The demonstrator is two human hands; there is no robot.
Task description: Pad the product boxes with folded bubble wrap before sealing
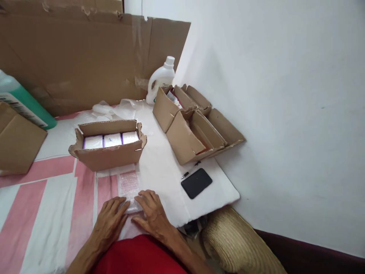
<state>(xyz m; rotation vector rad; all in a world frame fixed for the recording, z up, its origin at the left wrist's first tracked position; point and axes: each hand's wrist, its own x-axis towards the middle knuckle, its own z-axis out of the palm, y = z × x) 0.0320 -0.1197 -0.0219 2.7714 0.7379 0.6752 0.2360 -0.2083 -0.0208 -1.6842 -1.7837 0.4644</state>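
Note:
A clear piece of bubble wrap (pixel 129 186) lies flat on the cloth in front of me, its near end between my two hands. My left hand (pixel 111 217) rests at its lower left edge, fingers stretched out and slightly bent, the tips touching the wrap. On the other side, my right hand (pixel 152 213) has its fingers spread over the wrap's right edge, thumb held apart. Just beyond the wrap stands an open cardboard box (pixel 114 158) holding three white packages (pixel 112 140) with purple edges, side by side.
To the right are a black phone (pixel 196 183), a pen (pixel 186 175) and a divided cardboard box (pixel 182 139). A white jug (pixel 162 78) stands behind. At left, a bottle of green liquid (pixel 31 104) leans beside another cardboard box (pixel 19 140). A white wall (pixel 279 125) bounds the right.

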